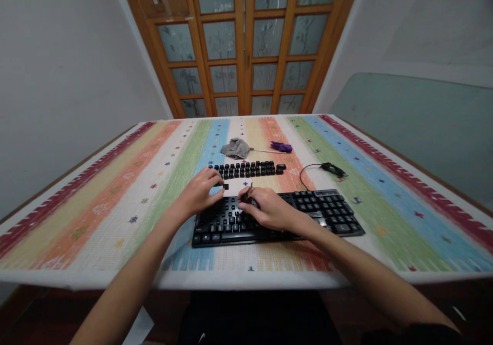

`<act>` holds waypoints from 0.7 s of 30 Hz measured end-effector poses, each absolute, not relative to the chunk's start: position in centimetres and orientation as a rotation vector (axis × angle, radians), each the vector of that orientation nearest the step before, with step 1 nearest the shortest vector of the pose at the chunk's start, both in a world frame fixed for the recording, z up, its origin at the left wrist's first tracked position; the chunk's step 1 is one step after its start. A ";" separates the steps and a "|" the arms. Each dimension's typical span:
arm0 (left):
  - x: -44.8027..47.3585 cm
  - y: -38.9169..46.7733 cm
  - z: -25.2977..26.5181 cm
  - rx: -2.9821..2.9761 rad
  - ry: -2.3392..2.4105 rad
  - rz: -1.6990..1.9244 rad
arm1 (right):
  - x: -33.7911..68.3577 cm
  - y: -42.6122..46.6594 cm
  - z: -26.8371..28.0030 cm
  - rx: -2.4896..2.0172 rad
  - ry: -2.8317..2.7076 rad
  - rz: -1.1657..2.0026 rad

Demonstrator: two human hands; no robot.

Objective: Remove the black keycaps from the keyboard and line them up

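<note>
A black keyboard (277, 227) lies in front of me, with many keycaps off its left and middle part. My left hand (202, 190) is over its upper left edge, thumb and forefinger closing at a small black keycap (226, 186). My right hand (267, 207) rests above the keyboard's middle, fingers closed round a small dark tool (246, 197) with a thin tip sticking up; its kind is mostly hidden by the fingers. Just behind the keyboard, loose black keycaps (252, 169) stand in rows on the cloth.
Behind the keycaps lie a grey cloth (235, 149) and a purple bundle (281, 147), with a thin rod between them. The keyboard's coiled cable (332, 169) lies at the right. A striped tablecloth (127, 201) covers the table; wooden glazed doors (245, 42) stand beyond.
</note>
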State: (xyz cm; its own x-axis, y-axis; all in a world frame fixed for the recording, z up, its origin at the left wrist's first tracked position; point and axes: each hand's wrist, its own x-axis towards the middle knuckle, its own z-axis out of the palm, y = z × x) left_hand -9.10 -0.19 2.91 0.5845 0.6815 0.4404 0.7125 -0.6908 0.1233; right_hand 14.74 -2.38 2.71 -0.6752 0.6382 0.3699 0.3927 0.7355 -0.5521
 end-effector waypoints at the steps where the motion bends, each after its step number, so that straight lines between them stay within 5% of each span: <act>1: -9.2 0.5 2.7 -2.721 -1.210 -0.652 | 14.8 -2.4 2.7 -0.776 -2.383 0.592; 21: -8.9 5.1 -0.2 -2.707 -1.237 -0.414 | 14.4 -3.0 1.9 -0.768 -2.413 0.733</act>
